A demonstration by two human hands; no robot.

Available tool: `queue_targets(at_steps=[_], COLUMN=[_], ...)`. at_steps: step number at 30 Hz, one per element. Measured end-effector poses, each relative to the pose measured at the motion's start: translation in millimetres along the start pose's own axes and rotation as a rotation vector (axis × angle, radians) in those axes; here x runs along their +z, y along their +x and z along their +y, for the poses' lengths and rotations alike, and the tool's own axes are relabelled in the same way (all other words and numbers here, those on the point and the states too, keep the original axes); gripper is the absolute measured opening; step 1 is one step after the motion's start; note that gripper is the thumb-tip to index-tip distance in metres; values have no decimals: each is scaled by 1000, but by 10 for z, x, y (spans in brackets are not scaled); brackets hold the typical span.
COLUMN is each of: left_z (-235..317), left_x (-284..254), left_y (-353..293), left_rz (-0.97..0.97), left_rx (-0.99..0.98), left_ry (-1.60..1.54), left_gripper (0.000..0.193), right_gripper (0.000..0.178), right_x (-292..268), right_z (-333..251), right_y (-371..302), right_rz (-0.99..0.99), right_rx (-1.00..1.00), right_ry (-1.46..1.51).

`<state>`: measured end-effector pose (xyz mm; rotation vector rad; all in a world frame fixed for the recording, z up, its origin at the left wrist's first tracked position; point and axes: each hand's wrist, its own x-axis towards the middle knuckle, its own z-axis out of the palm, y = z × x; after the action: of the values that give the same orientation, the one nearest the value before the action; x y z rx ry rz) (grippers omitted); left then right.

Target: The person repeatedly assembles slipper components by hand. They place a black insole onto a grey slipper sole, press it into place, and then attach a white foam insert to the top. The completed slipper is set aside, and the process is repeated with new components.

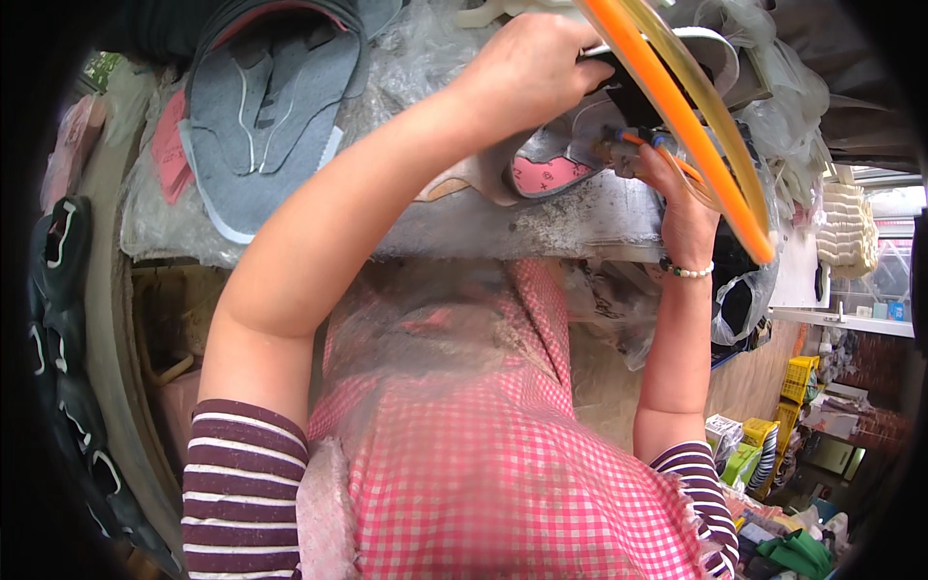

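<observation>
My left hand [530,70] reaches across to the far side of the bench, its fingers closed on the dark, white-edged rim of a grey shoe upper [584,124]. A pink printed lining [551,176] shows inside this piece. My right hand [684,215], wearing a beaded bracelet, is closed round a small tool [630,135] with blue and orange parts. The tool's tip lies close to the upper; whether they touch I cannot tell. A thick orange hose [643,72] and a clear yellowish one curve in front, hiding part of the upper and of the right hand's surroundings.
Another grey shoe upper [266,116] lies on the plastic-covered bench [425,227] at the left. Dark shoe pieces [72,367] with white trim line the far left. Clear plastic bags [783,97] crowd the right side. Yellow crates [797,379] stand on the floor at right.
</observation>
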<state>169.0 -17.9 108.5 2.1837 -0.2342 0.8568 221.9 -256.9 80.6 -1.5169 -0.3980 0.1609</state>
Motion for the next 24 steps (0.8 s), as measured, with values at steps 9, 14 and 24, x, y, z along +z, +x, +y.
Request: queue_targets(at_steps=[9,14,24], left_z=[-297,-303,-102], left_x=[246,377,321], left_y=[623,765,576], left_rz=[-246,-307,-265], left_rx=[-225,-352,-148], left_ry=[-40,20,-55], left_gripper=[24,26,22], right_gripper=[42,41,43], right_x=[28,26,-363], right_z=[-64,-55,-237], right_y=[199,389,360], right_rz=[-92,-59,-12], right_rx=[-69,-161,-174], right_ry=[-251,-264,-190])
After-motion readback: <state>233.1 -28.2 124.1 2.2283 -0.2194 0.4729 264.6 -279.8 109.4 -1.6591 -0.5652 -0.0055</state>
